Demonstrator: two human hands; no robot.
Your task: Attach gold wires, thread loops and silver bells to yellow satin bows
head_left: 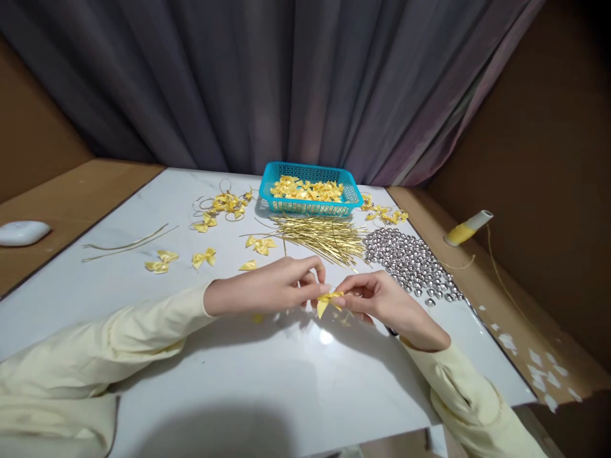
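Over the middle of the white table, a small yellow ribbon bow [326, 304] is pinched between the thumb and fingers of my right hand [382, 298]. From the other side, my left hand [286, 284] reaches to the same bow, its thumb and curled fingers closed at the bow's upper edge. Part of that grip is hidden behind the thumb. Just beyond my hands lies a heap of gold wire ties [319, 236]. Several loose yellow bows [203, 257] lie on the table to the left of them.
A turquoise basket [310, 208] of yellow bows stands at the back. Silver metal bells or beads [410, 264] spread at the right. Looped pieces with bows [228, 205] lie left of the basket. A yellow thread spool [468, 229] and a white device [23, 233] sit at opposite sides.
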